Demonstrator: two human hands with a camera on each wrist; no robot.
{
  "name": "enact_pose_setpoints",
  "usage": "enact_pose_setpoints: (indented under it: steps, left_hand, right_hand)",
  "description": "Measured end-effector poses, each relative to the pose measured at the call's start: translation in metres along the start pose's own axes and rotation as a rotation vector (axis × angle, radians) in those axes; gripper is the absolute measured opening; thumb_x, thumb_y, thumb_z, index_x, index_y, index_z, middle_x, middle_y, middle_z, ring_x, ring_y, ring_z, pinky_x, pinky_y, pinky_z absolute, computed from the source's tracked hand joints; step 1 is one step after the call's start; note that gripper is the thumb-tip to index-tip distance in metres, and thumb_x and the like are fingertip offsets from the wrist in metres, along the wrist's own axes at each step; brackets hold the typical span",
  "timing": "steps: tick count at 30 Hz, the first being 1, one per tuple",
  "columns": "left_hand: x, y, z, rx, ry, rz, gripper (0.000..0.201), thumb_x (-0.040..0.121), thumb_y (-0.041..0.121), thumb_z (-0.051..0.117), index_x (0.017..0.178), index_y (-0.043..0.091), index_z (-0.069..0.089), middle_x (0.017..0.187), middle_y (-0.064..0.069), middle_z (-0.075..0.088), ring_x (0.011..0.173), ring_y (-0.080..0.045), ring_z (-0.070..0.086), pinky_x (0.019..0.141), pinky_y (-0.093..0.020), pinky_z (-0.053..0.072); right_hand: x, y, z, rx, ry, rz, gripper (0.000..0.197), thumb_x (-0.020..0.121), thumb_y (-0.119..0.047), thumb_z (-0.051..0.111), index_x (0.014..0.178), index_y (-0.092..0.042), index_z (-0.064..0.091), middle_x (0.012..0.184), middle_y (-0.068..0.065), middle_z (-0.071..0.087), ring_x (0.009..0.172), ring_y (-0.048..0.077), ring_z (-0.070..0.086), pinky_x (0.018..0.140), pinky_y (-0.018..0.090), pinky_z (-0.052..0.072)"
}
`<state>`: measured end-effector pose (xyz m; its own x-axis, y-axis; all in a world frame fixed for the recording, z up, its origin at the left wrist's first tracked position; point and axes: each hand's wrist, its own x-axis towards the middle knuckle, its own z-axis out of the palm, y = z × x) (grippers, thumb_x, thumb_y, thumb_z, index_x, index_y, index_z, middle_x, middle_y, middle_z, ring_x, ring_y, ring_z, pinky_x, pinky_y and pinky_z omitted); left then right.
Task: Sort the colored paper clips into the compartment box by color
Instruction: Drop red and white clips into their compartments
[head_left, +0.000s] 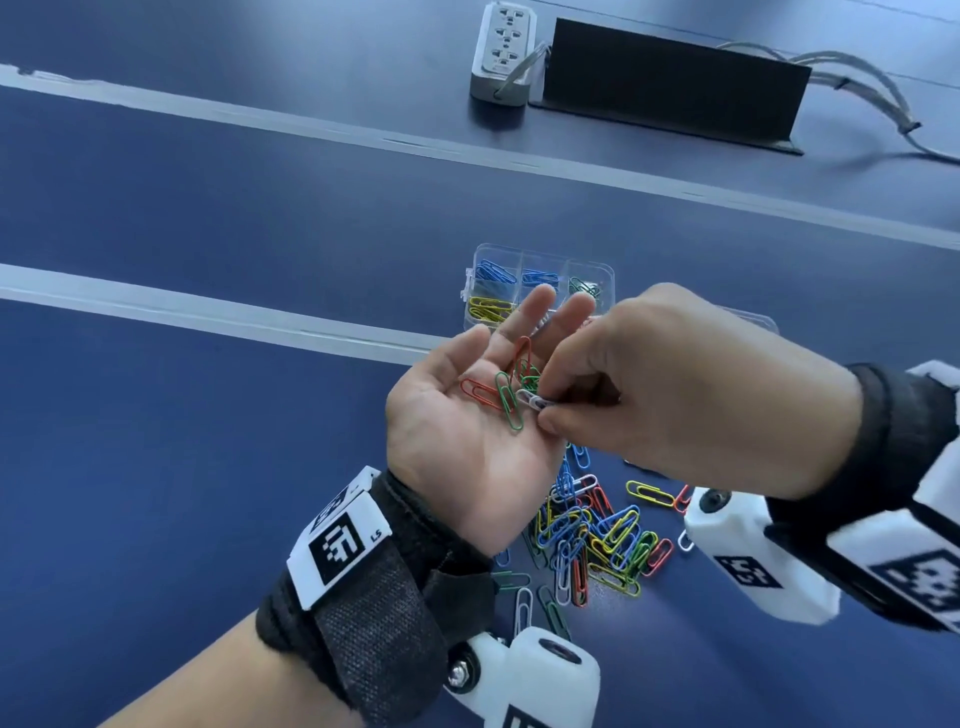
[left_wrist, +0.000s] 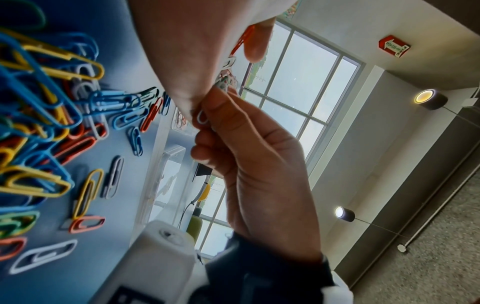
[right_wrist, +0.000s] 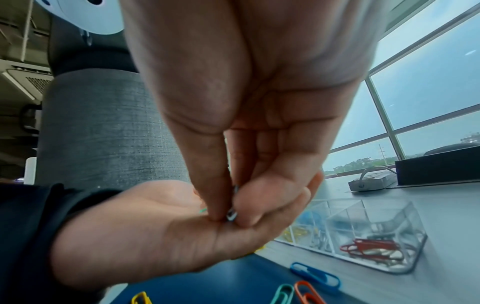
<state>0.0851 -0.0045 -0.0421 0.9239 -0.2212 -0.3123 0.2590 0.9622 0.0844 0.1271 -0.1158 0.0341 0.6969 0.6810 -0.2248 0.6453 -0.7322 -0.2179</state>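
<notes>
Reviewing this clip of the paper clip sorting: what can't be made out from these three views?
- Near half of the compartment box: the head view has both hands in front of it.
- White clip: the right hand pinches it, its fingertips covering most of it in every view.
- How many clips lie on the left hand: they overlap, partly under the right hand.
- Pile of clips: its edges are hidden by wrist cameras; left wrist view blurs it.

Bare dark-blue tabletop (head_left: 182, 467) lies left, while the loose multicoloured paper-clip heap (head_left: 597, 540) crowds below the clear plastic compartment box (head_left: 592, 273).
</notes>
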Motion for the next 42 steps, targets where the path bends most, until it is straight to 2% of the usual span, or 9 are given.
enact_pose_setpoints:
  steps: [5, 9, 15, 20, 24, 29, 34, 37, 42]
  left_hand:
    - [0.002, -0.004, -0.006, 0.014, -0.003, -0.015, 0.041, 0.085, 0.02, 0.034, 0.111, 0.002, 0.06, 0.102, -0.018, 0.065, 0.089, -0.028, 0.064, 0.077, -0.032, 0.054]
    - [0.004, -0.005, -0.006, -0.014, 0.043, 0.034, 0.031, 0.081, 0.016, 0.041, 0.095, 0.001, 0.063, 0.093, -0.016, 0.064, 0.089, -0.029, 0.061, 0.094, -0.039, 0.042]
    - [0.002, -0.007, -0.006, 0.045, 0.088, 0.035, 0.011, 0.078, 0.016, 0.043, 0.075, 0.01, 0.052, 0.069, -0.004, 0.042, 0.059, -0.02, 0.04, 0.061, -0.029, 0.04]
    - [0.003, -0.006, -0.005, 0.049, 0.098, 0.042, 0.012, 0.079, 0.015, 0.042, 0.071, 0.011, 0.048, 0.067, -0.005, 0.042, 0.056, -0.02, 0.039, 0.058, -0.027, 0.041]
    - [0.004, -0.003, -0.006, 0.035, 0.115, 0.029, 0.02, 0.083, 0.02, 0.039, 0.076, 0.009, 0.054, 0.069, -0.006, 0.046, 0.058, -0.02, 0.043, 0.06, -0.028, 0.044]
    - [0.006, -0.002, -0.009, 0.006, 0.068, 0.011, 0.033, 0.085, 0.021, 0.037, 0.085, 0.004, 0.065, 0.077, -0.012, 0.064, 0.065, -0.027, 0.061, 0.069, -0.035, 0.056]
    - [0.004, -0.002, -0.006, 0.018, 0.048, -0.005, 0.039, 0.084, 0.021, 0.036, 0.101, 0.001, 0.064, 0.104, -0.02, 0.067, 0.095, -0.035, 0.066, 0.089, -0.045, 0.05]
    - [0.003, -0.003, -0.004, 0.032, 0.068, 0.004, 0.042, 0.086, 0.022, 0.035, 0.11, -0.001, 0.061, 0.118, -0.021, 0.062, 0.108, -0.033, 0.062, 0.098, -0.046, 0.044]
    - [0.002, -0.006, -0.004, 0.033, 0.064, 0.003, 0.058, 0.084, 0.023, 0.035, 0.134, -0.005, 0.043, 0.088, -0.013, 0.057, 0.068, -0.021, 0.055, 0.058, -0.023, 0.04]
  right_hand:
    - [-0.003, 0.0, -0.009, 0.038, -0.035, -0.017, 0.014, 0.076, -0.034, 0.061, 0.078, -0.026, 0.072, 0.066, -0.002, 0.067, 0.074, 0.009, 0.052, 0.066, 0.023, 0.041]
    - [0.003, 0.001, -0.024, 0.106, -0.075, -0.001, 0.021, 0.069, -0.04, 0.057, 0.075, -0.029, 0.073, 0.055, -0.022, 0.063, 0.067, 0.002, 0.06, 0.066, 0.014, 0.043]
    - [0.034, 0.022, -0.041, 0.116, 0.015, 0.168, 0.01, 0.072, -0.037, 0.065, 0.07, -0.029, 0.071, 0.052, -0.01, 0.064, 0.048, -0.002, 0.054, 0.052, 0.016, 0.045]
    - [0.062, 0.022, -0.025, -0.038, -0.067, 0.236, 0.011, 0.079, -0.03, 0.066, 0.076, -0.022, 0.072, 0.049, -0.006, 0.056, 0.051, 0.005, 0.05, 0.054, 0.017, 0.042]
    - [0.069, 0.019, -0.018, -0.046, -0.08, 0.235, 0.02, 0.079, -0.037, 0.067, 0.081, -0.018, 0.073, 0.05, -0.007, 0.052, 0.057, 0.012, 0.05, 0.048, 0.014, 0.032]
    - [0.065, 0.022, -0.023, -0.015, -0.053, 0.204, 0.025, 0.082, -0.04, 0.063, 0.083, -0.017, 0.074, 0.059, -0.001, 0.062, 0.068, 0.021, 0.06, 0.066, 0.028, 0.051]
    - [0.039, 0.02, -0.03, 0.028, 0.24, 0.016, 0.014, 0.081, -0.029, 0.064, 0.083, -0.021, 0.075, 0.073, -0.003, 0.071, 0.07, 0.018, 0.063, 0.073, 0.03, 0.048]
    - [0.02, 0.009, -0.024, 0.071, 0.169, -0.036, 0.017, 0.077, -0.034, 0.06, 0.077, -0.024, 0.073, 0.067, -0.007, 0.07, 0.061, 0.014, 0.062, 0.065, 0.025, 0.046]
    - [0.006, 0.007, -0.007, 0.008, -0.054, 0.033, 0.017, 0.074, -0.04, 0.064, 0.083, -0.029, 0.071, 0.073, -0.007, 0.067, 0.068, 0.013, 0.059, 0.068, 0.032, 0.051]
